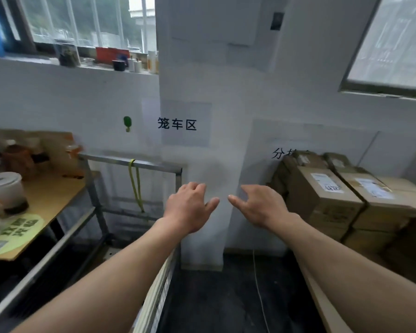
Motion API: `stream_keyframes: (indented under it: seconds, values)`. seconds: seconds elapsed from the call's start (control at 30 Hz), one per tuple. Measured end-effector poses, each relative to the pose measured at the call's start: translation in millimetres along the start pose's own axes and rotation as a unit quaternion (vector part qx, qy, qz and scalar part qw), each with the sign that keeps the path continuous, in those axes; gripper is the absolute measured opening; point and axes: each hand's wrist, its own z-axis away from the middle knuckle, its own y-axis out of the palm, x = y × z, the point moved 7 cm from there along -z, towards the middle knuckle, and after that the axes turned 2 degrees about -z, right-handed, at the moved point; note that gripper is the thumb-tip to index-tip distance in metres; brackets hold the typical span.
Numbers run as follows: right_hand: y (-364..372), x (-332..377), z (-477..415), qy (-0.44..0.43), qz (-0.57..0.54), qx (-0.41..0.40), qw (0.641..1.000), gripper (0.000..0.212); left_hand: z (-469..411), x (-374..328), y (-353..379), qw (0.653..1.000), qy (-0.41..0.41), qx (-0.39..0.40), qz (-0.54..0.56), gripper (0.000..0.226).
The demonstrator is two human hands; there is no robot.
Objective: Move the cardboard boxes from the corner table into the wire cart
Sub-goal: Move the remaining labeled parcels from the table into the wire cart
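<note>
Several brown cardboard boxes (341, 198) with white shipping labels are stacked at the right on the corner table (322, 306), against the white wall. The wire cart (135, 163) stands at the left of the white pillar, its grey metal frame and mesh side in view below my left arm. My left hand (190, 207) and my right hand (259, 207) are both stretched out in front of the pillar, fingers loosely curled, holding nothing. My right hand is a short way left of the boxes.
A wooden table (53, 200) at the left carries a white lidded tub (4, 188), jars and a green sticker. A yellow-green cord (136, 186) hangs from the cart's top rail. A white cable (258, 284) runs down the dark floor.
</note>
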Motion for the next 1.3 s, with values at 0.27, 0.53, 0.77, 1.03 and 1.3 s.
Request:
stream_keyframes:
  seconds: [0.27,0.53,0.77,1.03,1.3]
  values:
    - [-35,-110,54,0.085,0.012,-0.005,0.996,0.045,-2,-113,35,0.998,0.056,0.035,-0.001,0.065]
    - [-74,-218,110,0.128,0.021,-0.038,0.991,0.053,-3,-239,68,0.99,0.129,0.058,0.001,0.064]
    - [-103,-303,159,0.181,0.037,-0.05,0.982,0.051,1,-337,96,0.979,0.192,0.063,0.001,0.065]
    - [-124,-387,210,0.265,0.062,-0.059,0.96,0.07,-1,-427,137,0.964,0.251,0.083,0.023,0.068]
    - [-133,-477,253,0.366,0.087,-0.038,0.926,0.068,-19,-523,200,0.944,0.3,0.127,0.059,0.07]
